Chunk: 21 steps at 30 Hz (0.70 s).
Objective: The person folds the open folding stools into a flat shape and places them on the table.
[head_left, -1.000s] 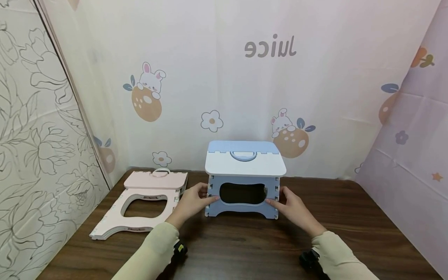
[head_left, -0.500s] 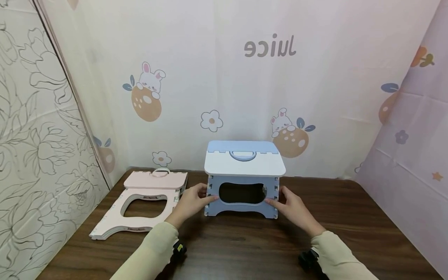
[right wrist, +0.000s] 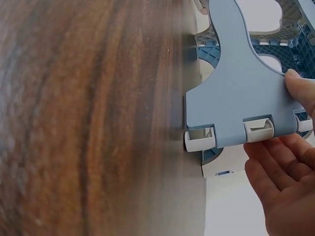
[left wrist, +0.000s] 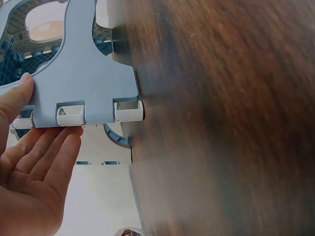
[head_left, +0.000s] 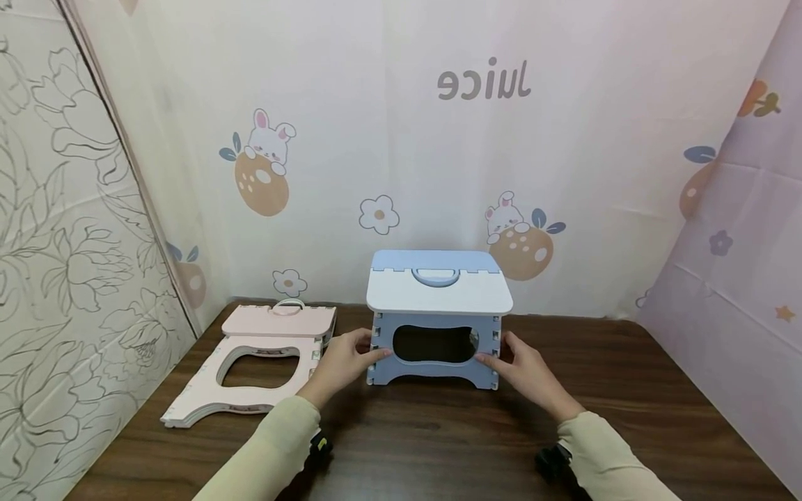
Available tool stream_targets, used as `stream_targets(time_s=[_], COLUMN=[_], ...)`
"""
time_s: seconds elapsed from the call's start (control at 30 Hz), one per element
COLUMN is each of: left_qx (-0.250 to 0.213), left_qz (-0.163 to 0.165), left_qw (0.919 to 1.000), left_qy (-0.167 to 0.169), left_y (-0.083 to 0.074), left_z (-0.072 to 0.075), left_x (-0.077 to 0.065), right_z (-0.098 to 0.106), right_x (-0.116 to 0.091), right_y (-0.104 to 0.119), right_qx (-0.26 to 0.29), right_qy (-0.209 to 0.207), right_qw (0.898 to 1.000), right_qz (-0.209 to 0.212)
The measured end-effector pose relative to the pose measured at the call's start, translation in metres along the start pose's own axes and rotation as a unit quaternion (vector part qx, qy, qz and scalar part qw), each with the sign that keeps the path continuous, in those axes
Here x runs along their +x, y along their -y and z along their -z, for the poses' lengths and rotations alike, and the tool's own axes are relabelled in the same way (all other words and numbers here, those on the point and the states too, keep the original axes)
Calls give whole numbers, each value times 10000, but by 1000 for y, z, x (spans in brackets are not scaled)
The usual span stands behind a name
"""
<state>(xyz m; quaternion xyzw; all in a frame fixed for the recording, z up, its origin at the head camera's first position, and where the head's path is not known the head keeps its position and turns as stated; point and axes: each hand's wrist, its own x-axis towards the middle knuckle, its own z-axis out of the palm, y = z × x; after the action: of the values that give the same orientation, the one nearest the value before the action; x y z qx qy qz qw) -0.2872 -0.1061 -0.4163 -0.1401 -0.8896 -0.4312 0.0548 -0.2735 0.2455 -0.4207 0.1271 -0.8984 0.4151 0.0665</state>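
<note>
A blue and white folding step stool stands unfolded and upright on the table, its small blue carry handle lying flat in the top. My left hand grips its left side, and my right hand grips the right side at about the same height. In the left wrist view the thumb lies on the blue front panel, while the fingers of the left hand reach round the hinged edge. The right wrist view has the same hold mirrored, with the right hand's fingertips under the white hinge pieces.
Left of my left hand, a pink folding stool lies folded flat on the brown wooden table. A printed curtain hangs behind the table's back edge. More printed cloth closes off both sides.
</note>
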Motion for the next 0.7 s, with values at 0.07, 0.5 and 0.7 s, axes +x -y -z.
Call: stream_targets(time_s=[0.07, 0.5, 0.7], left_qx=[41, 85, 119], left_qz=[-20, -199, -278], left_qw=[10000, 9994, 9992], left_qy=[22, 264, 276], left_y=[-1, -2, -2], left_z=[0, 5, 5], left_x=[0, 2, 5], right_z=[0, 4, 6], right_x=[0, 1, 2], right_y=[0, 1, 1], right_qx=[-3, -70, -102], right_qy=[15, 227, 272], right_qw=[10000, 9997, 9996], right_qz=[-7, 23, -3])
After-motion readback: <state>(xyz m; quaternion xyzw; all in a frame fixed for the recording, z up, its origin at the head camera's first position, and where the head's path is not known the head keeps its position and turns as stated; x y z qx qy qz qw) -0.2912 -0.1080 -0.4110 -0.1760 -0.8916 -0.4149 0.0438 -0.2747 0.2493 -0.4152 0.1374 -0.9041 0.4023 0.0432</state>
